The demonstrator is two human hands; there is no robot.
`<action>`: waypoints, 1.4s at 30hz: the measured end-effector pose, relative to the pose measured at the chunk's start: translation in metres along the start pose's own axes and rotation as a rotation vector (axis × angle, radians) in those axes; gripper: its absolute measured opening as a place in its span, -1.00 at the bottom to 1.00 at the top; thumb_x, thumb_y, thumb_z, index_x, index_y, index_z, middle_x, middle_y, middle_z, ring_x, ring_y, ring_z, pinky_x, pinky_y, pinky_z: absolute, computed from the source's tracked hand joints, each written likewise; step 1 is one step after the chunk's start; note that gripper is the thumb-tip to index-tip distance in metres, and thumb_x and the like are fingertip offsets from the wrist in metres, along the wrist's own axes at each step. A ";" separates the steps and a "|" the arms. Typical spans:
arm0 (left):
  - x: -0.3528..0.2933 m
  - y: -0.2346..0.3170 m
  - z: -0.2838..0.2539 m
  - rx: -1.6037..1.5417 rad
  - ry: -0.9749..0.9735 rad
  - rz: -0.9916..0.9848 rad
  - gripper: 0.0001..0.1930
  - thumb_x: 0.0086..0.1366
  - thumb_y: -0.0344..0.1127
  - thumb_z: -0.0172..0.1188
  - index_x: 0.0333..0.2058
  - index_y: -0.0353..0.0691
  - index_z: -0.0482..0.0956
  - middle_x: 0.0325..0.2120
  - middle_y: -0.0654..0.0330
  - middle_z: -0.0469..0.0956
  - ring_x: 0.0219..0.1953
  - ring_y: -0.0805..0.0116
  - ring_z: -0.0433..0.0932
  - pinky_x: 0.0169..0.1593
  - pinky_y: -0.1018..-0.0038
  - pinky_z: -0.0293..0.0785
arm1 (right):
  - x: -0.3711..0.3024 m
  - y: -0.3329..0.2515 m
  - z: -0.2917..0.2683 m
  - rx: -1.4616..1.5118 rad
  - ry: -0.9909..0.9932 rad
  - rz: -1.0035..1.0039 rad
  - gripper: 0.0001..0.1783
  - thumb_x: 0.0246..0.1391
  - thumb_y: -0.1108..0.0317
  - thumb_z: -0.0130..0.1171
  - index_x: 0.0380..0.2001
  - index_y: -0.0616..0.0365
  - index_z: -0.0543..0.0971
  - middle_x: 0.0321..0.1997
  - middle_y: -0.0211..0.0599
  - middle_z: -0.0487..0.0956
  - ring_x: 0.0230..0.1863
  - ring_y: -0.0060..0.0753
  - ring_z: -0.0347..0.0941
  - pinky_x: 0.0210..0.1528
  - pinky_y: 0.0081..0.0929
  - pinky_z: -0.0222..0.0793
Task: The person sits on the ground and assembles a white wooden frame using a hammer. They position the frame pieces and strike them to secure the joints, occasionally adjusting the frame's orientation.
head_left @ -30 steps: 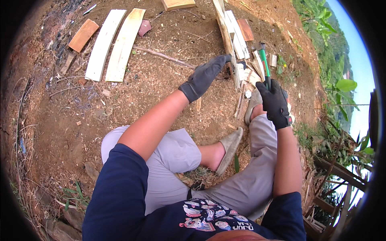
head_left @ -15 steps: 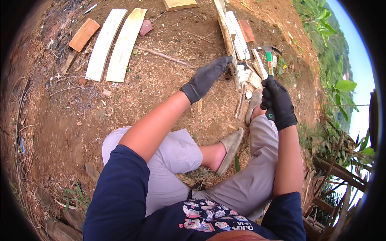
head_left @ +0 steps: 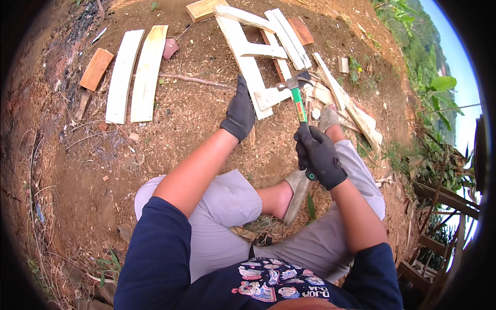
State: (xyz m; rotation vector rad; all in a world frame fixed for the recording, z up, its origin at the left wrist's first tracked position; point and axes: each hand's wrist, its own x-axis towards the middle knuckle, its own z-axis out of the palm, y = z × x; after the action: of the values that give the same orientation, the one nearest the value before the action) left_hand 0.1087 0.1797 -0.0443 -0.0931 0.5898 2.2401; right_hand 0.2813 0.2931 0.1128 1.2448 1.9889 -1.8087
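Observation:
My right hand (head_left: 320, 157), in a black glove, is closed round the dark grip of a claw hammer (head_left: 298, 101) with a green shaft and a metal head. The hammer head is over the near end of a wooden frame (head_left: 248, 64), a long pale board with several short crosspieces joined to it. Another, partly covered strip runs along the frame's right side. My left hand (head_left: 239, 111), gloved too, is beside the frame's near left edge. Its fingers point away from me, stretched out and holding nothing; whether they touch the board I cannot tell.
Two pale boards (head_left: 149, 75) and an orange-brown block (head_left: 96, 69) lie on the dirt at left. Beyond the frame are a wood block (head_left: 206, 9) and a reddish piece (head_left: 301, 31). Planks and offcuts (head_left: 351, 111) lie right, by my slippered foot (head_left: 328, 118).
The wooden frame, seen on edge before, now lies with its broad face up. My left hand has drawn back left and nearer; my right hand has brought the hammer left over the frame.

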 end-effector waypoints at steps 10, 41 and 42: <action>0.004 0.001 0.000 0.178 0.135 0.041 -0.10 0.52 0.51 -0.13 0.47 -0.15 0.31 0.32 0.10 0.52 0.23 0.25 0.60 0.30 0.27 0.57 | -0.002 0.004 0.013 -0.285 -0.098 0.098 -0.62 0.56 0.04 -0.02 -0.21 0.14 0.48 -0.60 -0.41 0.44 -0.67 -0.50 0.43 -0.63 -0.41 0.34; 0.010 0.005 -0.028 0.277 0.255 -0.065 -0.20 0.61 0.37 -0.14 0.50 -0.16 0.29 0.43 0.11 0.42 0.40 0.20 0.43 0.47 0.25 0.35 | -0.014 0.008 0.026 -0.167 0.147 -0.234 -0.65 0.60 0.07 -0.08 -0.22 0.11 0.41 -0.58 -0.40 0.48 -0.63 -0.55 0.39 -0.59 -0.42 0.33; 0.010 0.005 -0.026 0.275 0.255 -0.056 -0.20 0.61 0.36 -0.13 0.50 -0.17 0.29 0.43 0.11 0.42 0.40 0.20 0.43 0.46 0.25 0.36 | -0.014 0.012 0.027 -0.071 0.149 -0.231 -0.66 0.60 0.08 -0.08 -0.20 0.11 0.40 -0.59 -0.41 0.47 -0.64 -0.54 0.40 -0.60 -0.41 0.34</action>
State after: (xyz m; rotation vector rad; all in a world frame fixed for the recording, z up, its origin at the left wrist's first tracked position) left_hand 0.0953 0.1724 -0.0685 -0.2547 1.0146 2.0859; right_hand 0.2872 0.2620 0.1064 1.2039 2.3437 -1.7703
